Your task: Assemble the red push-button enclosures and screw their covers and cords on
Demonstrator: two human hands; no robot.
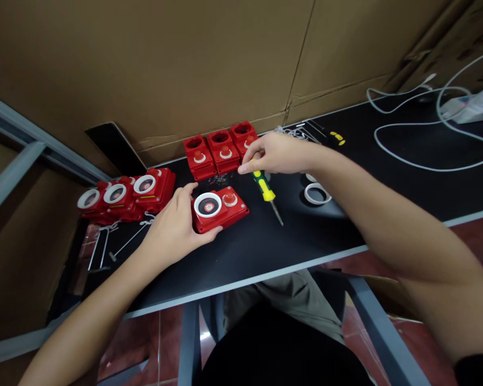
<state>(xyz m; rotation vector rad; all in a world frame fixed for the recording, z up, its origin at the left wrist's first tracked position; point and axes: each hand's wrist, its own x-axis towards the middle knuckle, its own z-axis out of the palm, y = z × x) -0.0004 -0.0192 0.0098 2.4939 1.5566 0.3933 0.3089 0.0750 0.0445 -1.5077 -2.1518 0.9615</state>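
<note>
My left hand [177, 225] grips the left end of a red box [235, 212], thumb along its front and fingers behind. This box has a white ring [208, 205] around a dark round window and a red knob [229, 199] beside it. My right hand [271, 153] is closed around the upper handle of a yellow and green screwdriver [264, 185], whose shaft points down towards the front right. The thumb and forefinger come together near a small pile of screws [223, 180]; whether they pinch one cannot be made out.
Behind stand several red boxes without rings [201, 158]; ringed red boxes [155, 190] are at the left, near metal T-handled rods [129, 241]. Loose white rings [317, 194] lie right of the screwdriver. A dark flat panel [115, 147] leans on cardboard [225, 64]. A white cable [410, 167] loops at right.
</note>
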